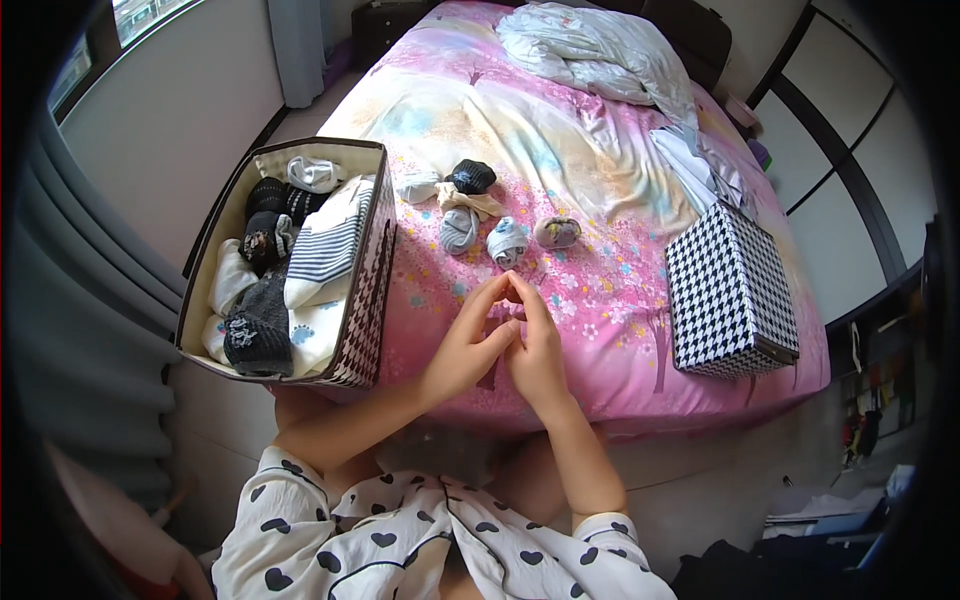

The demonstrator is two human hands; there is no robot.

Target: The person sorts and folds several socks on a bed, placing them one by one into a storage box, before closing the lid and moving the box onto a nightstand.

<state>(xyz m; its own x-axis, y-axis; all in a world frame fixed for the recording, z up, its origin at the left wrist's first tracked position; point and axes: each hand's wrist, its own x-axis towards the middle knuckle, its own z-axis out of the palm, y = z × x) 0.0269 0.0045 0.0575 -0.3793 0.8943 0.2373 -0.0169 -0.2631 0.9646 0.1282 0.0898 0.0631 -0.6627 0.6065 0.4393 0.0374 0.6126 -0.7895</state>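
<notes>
My left hand point(472, 340) and my right hand point(536, 345) meet over the near part of the bed, fingers stretched out and fingertips touching, thumbs close together. Nothing shows between them. Just beyond the fingertips lies a pale blue-and-white rolled sock bundle point(507, 242). A taupe patterned bundle point(558, 232) sits to its right, a grey one point(459, 230) to its left. Farther back are a black bundle point(472, 177), a beige sock point(480, 202) and a pale grey bundle point(417, 187). To the left, an uncovered fabric storage box point(384, 270) holds black, grey, white and striped socks or clothing point(330, 240).
A black-and-white houndstooth box point(735, 290) stands at the bed's right side. The pink flowered bed sheet point(600, 370) spreads beneath. A crumpled white quilt point(600, 50) lies at the far end. Grey curtains point(90, 290) hang left; papers point(830, 515) are stacked at lower right.
</notes>
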